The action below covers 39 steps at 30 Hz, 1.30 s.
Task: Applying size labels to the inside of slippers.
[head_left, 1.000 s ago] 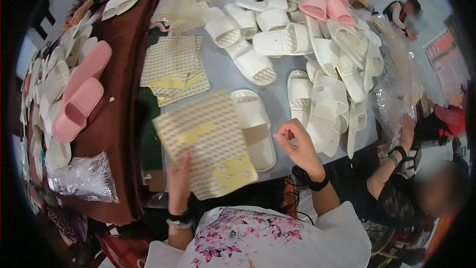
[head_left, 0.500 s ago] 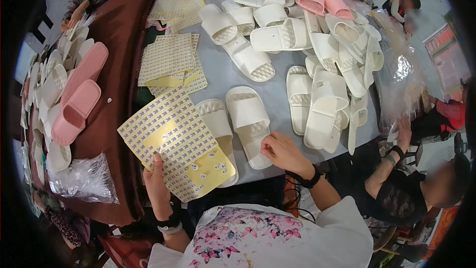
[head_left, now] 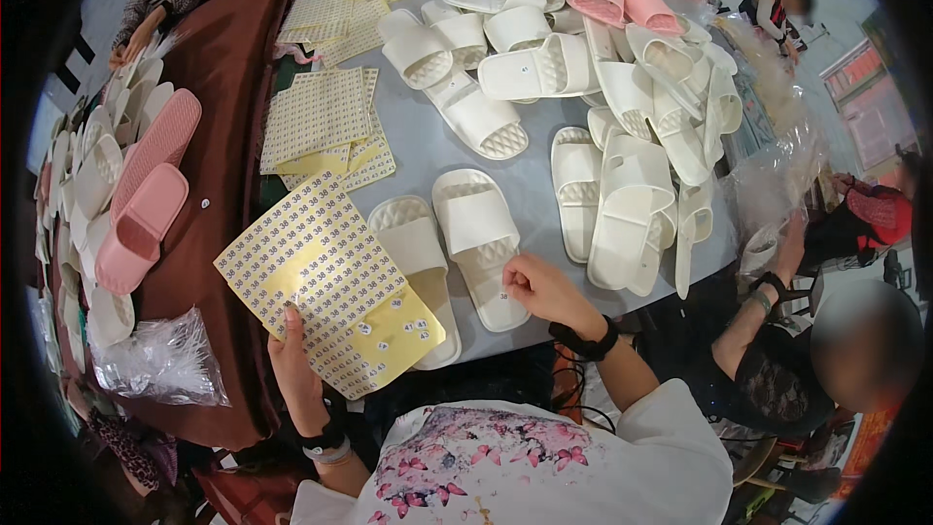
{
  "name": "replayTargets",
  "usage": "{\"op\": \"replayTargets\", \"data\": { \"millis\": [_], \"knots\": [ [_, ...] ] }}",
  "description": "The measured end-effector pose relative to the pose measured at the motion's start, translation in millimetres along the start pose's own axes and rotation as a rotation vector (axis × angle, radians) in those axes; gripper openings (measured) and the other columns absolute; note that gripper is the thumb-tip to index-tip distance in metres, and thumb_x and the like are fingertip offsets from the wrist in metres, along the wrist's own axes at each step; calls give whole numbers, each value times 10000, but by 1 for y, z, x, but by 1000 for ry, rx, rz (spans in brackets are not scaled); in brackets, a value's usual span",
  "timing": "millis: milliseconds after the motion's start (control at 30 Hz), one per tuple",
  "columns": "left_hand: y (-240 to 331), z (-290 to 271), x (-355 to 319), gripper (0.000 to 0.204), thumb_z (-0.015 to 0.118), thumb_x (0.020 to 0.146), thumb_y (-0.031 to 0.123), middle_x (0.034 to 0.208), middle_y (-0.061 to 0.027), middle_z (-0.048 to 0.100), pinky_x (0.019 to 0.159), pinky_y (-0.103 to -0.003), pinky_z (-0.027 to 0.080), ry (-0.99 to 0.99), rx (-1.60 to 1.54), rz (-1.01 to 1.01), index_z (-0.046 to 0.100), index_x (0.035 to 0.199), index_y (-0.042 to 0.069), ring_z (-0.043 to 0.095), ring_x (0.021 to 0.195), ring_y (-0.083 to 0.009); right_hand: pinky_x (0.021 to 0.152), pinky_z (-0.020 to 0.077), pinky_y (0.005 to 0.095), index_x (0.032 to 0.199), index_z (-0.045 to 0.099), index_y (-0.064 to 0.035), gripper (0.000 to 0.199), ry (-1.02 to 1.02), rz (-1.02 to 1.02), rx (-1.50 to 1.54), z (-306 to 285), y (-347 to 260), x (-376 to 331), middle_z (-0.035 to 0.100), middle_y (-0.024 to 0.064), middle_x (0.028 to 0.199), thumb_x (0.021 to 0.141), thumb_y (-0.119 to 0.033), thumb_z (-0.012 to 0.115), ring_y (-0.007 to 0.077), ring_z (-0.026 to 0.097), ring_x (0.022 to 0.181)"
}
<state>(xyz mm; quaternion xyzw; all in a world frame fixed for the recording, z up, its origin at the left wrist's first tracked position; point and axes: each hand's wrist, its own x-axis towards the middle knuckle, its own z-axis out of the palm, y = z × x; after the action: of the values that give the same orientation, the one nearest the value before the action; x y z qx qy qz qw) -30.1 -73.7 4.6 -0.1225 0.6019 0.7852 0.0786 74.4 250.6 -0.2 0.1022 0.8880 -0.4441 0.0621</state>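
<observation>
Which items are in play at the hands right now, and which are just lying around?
In play: left hand holding yellow sticker sheet; right hand on white slipper.
Lying around: pink slippers, spare sticker sheets, plastic bag.

Matt paper sticker sheet, smooth matt foam-like white slippers — ridged footbeds, crinkly glossy plastic bag

My sticker sheet is yellow with rows of small white dots, the slippers are plain white, two pink ones sit on the brown cloth, grey table.
</observation>
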Motion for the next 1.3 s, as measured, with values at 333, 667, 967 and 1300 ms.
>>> {"op": "replayTargets", "data": {
  "millis": [333,667,967,1300],
  "knots": [
    [12,-22,-9,323,547,885,230,983,-69,597,727,-265,449,60,-68,37,530,1074,-30,561,830,-120,617,459,292,944,539,-29,136,304,-86,79,19,18,-16,496,132,863,824,-90,555,227,550,721],
    [12,-29,-10,314,524,896,182,1002,-80,589,752,-256,444,82,-134,49,503,1106,-51,559,853,-125,902,339,473,1058,563,-86,321,88,-286,-275,47,-43,18,405,239,1120,747,-150,611,427,383,1076],
    [2,-24,-3,444,502,900,212,1090,-174,544,744,-365,490,-98,-169,30,378,1212,-79,583,905,-250,860,329,491,806,556,-10,246,289,-350,-270,87,-25,56,457,229,918,737,-240,610,393,434,957],
    [-19,15,-7,517,560,867,268,1099,-191,536,723,-382,488,-119,-14,-184,395,1234,-57,564,909,-271,828,326,445,718,521,-10,201,726,-396,-294,-28,-50,9,432,192,901,776,-183,605,373,411,923]
  ]
}}
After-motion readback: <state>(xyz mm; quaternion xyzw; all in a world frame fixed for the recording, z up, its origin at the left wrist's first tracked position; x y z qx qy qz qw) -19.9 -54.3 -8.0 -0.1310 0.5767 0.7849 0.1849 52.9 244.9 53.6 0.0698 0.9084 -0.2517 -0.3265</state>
